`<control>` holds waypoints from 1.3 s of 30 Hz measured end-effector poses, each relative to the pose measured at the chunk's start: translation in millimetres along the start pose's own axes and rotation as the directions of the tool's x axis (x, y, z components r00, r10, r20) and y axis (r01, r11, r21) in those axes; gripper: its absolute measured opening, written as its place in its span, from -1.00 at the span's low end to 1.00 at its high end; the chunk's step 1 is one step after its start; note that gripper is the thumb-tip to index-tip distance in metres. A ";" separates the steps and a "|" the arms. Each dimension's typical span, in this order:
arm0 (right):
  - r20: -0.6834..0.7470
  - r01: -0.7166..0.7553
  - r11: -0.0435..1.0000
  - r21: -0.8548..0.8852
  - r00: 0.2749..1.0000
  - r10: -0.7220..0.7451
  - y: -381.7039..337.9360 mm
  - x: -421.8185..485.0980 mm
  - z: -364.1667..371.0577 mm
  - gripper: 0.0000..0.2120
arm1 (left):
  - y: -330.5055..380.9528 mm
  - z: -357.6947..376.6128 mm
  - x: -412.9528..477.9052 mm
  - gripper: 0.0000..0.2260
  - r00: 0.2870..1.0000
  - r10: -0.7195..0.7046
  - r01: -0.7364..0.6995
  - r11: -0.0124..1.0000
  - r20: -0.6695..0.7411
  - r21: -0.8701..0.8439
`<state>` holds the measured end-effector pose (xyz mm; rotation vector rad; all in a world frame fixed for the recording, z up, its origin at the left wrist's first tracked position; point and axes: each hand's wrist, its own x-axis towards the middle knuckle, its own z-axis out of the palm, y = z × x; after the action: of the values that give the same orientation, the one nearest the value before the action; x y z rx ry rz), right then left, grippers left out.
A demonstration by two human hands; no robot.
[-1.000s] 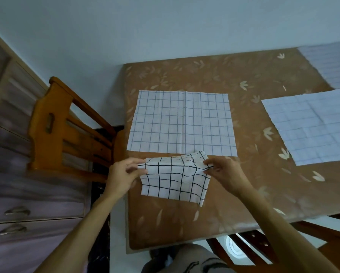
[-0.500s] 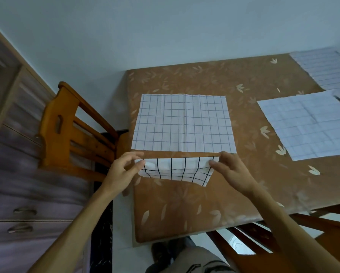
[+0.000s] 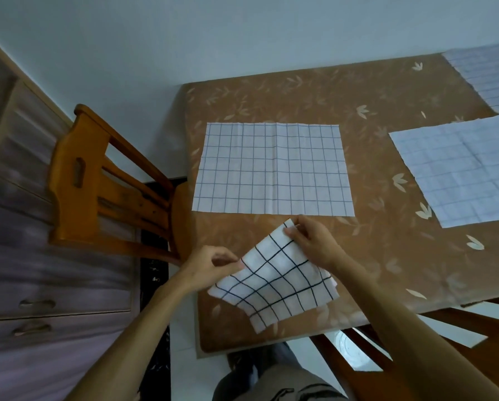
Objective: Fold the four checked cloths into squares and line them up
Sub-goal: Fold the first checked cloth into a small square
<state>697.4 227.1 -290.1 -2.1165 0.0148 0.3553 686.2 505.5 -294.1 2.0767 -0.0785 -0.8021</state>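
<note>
Pinching bold-checked cloth (image 3: 280, 285): left hand (image 3: 210, 264), right hand (image 3: 312, 241); unfolded cloth (image 3: 271, 169) beyond, chair (image 3: 80, 180) at left.

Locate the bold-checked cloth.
Head view, lower centre: bold-checked cloth pinched between left hand and right hand over the table near edge, just before the flat cloth.

far cloth (image 3: 488, 76) and pale cloth (image 3: 456, 172) are cut off at right; drawers (image 3: 54, 285) appear blurred.
</note>
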 end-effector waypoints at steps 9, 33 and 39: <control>0.225 0.036 0.999 -0.005 0.974 -0.033 -2.8 43.9 7.2 -0.87 | 29.6 19.5 50.7 -0.66 0.997 -0.020 0.031 0.988 0.073 -0.151; 0.300 -0.431 0.701 0.568 0.902 0.312 61.2 19.9 -14.3 -0.86 | 28.3 34.7 91.1 -0.80 0.919 -0.292 0.391 0.578 0.265 -0.717; 0.217 -0.391 0.714 0.582 0.920 0.327 65.0 20.2 -12.7 -0.81 | 4.8 30.3 96.4 -0.19 0.930 -0.329 0.355 0.690 0.164 -0.631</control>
<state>710.2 183.8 -342.6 -1.4228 0.4406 0.5976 746.1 448.2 -352.0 1.4068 0.5267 -0.9274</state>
